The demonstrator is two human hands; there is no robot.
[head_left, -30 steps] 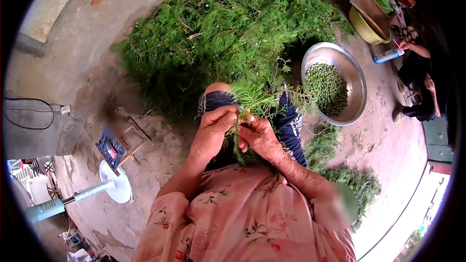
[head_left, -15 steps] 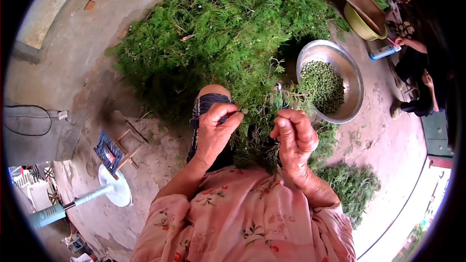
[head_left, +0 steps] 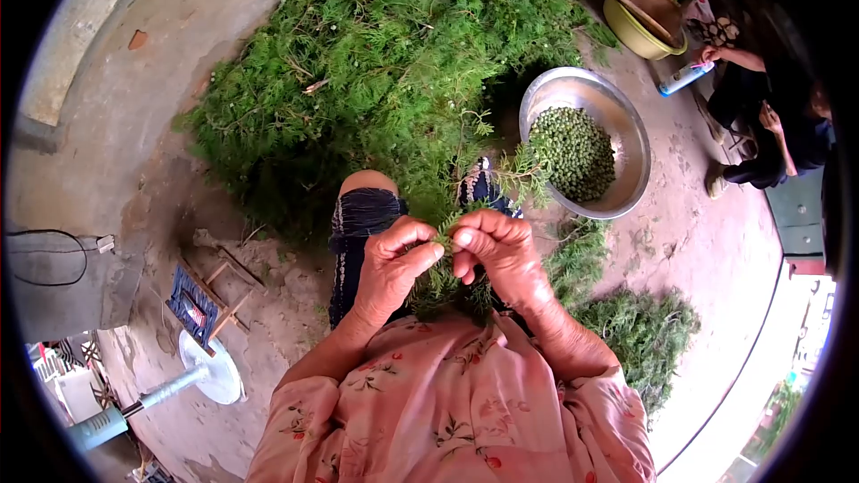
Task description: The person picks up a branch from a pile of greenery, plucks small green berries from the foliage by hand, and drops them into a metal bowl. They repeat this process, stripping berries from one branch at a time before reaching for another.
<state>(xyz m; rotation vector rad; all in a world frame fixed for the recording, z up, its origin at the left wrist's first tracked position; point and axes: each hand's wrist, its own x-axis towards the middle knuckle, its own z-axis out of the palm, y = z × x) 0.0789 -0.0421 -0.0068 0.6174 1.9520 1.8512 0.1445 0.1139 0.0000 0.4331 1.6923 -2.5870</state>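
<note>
Head view: our left hand and right hand pinch a conifer sprig before our floral shirt. Probably light, springy, soft-leaved, easily snapped; we'd grip its stem, not the feathery tips.

At the centre, the left hand and right hand partly hide the green sprig their fingers pinch; its details there are too small to tell. At twelve o'clock the top edge crops the branch pile. At six the shirt runs out of view. Towards three, a person fades into darkness. At eight, the pale-blue stand leaves past the black rim.
</note>
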